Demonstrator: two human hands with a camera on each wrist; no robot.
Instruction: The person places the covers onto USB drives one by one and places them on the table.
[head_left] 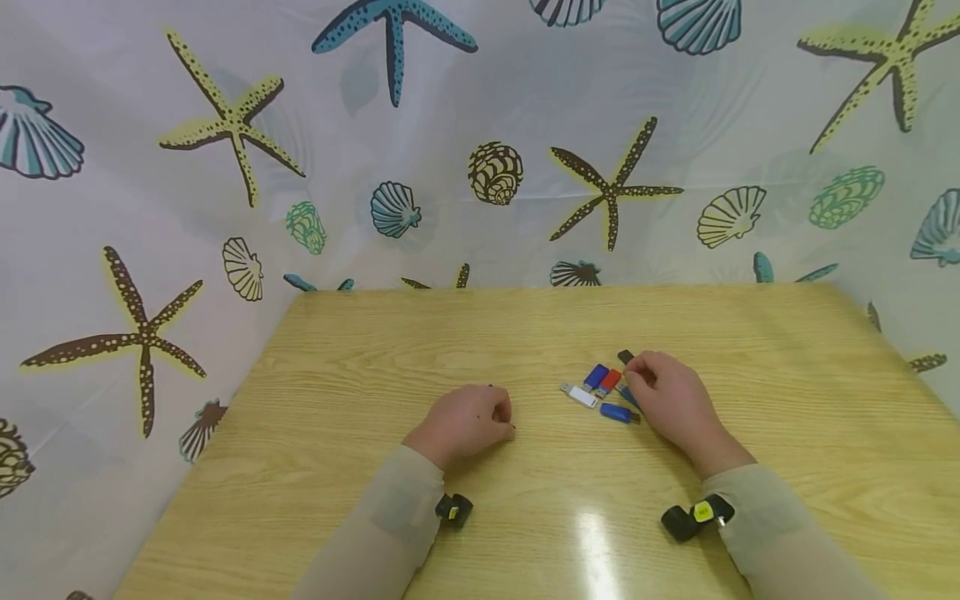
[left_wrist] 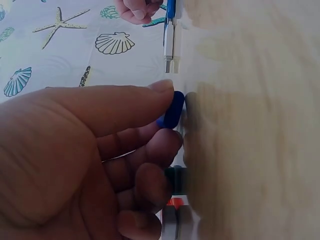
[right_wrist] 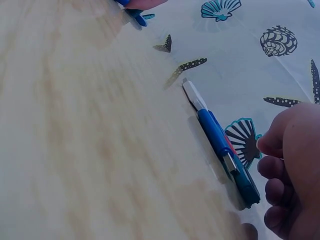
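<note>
My left hand (head_left: 468,421) is low over the middle of the table. Its thumb and fingertips pinch a blue USB flash drive (left_wrist: 174,110), of which only a sliver shows in the head view. Farther right, my right hand (head_left: 671,404) curls beside a black flash drive (head_left: 626,357) that juts out past its fingertips; whether they grip it is hidden. Near that hand lie a white drive (head_left: 581,396), a dark blue one (head_left: 596,377), a red one (head_left: 609,382), a bright blue one (head_left: 618,412) and a teal-blue one (head_left: 628,395) partly covered by the fingers.
Beyond the left fingers, the left wrist view shows a green piece (left_wrist: 176,180) and a red piece (left_wrist: 176,202) with grey below. The wood-grain table (head_left: 375,350) is bordered by a cloth (head_left: 450,100) printed with shells and starfish.
</note>
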